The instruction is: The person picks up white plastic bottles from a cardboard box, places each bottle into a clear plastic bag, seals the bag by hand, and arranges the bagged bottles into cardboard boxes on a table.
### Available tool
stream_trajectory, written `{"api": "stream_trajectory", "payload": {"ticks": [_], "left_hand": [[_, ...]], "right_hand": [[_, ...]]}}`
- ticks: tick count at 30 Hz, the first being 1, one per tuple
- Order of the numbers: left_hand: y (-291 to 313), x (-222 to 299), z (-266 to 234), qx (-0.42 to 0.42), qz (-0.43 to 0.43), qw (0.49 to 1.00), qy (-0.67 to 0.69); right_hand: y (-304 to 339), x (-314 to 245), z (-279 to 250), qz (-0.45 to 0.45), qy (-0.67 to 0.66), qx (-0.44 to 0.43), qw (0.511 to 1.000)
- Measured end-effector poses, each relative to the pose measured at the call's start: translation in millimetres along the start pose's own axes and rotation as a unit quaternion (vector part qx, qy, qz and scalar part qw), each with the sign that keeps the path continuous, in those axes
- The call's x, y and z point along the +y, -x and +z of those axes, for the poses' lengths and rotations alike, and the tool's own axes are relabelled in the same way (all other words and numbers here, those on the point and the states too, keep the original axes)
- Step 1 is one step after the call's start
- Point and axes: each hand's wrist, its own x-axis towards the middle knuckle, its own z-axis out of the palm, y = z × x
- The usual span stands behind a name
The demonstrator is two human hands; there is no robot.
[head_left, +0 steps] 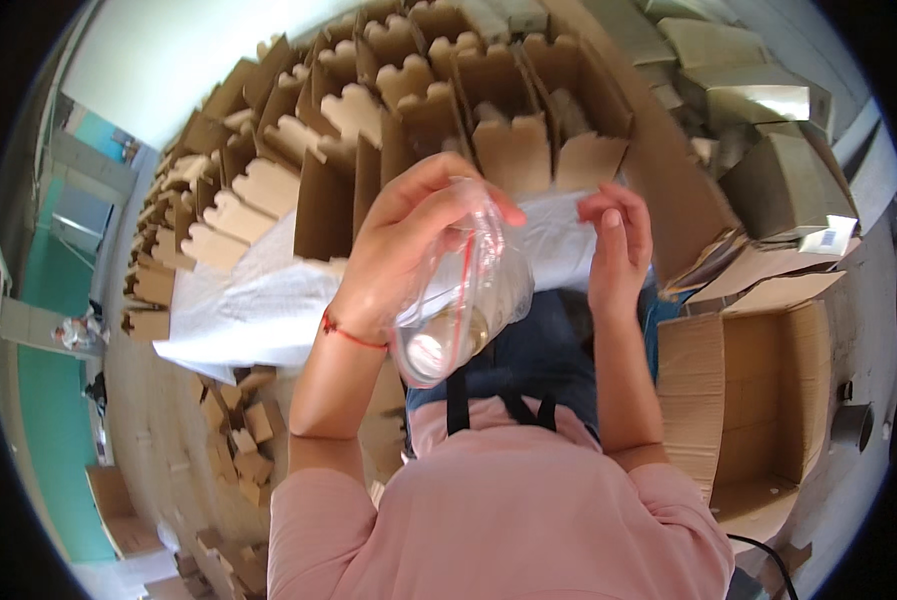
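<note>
My left hand (408, 225), with a red cord at its wrist, is raised in front of my chest. Its thumb and fingers close on the top of a clear plastic zip bag (513, 270) with a red seal line. Inside the hanging bag lies a round, shiny silver and gold-coloured item (434, 350); its exact kind is unclear. To the right of the bag, apart from it, my right hand (620, 245) is held up with loosely bent fingers and nothing visible in it. Beyond both hands stand open brown cardboard boxes (511, 150) in rows.
A white cloth (238, 310) covers the table under the boxes. At right are a large open carton (763, 400) and a pile of worn boxes (783, 185). Cardboard pieces (248, 450) lie on the floor at left. A black cable (768, 550) runs at lower right.
</note>
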Motion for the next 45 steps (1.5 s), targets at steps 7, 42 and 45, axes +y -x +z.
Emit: {"api": "stream_trajectory", "payload": {"ticks": [7, 42, 45], "left_hand": [[19, -29, -38, 0.049, -0.036, 0.997, 0.047], [56, -91, -42, 0.235, 0.152, 0.959, -0.048], [59, -92, -45, 0.251, 0.164, 0.951, -0.076]], "right_hand": [[18, -23, 64, 0.188, 0.014, -0.331, 0.925], [7, -16, 69, 0.124, -0.014, -0.253, 0.959], [7, -18, 68, 0.114, -0.022, -0.249, 0.962]]}}
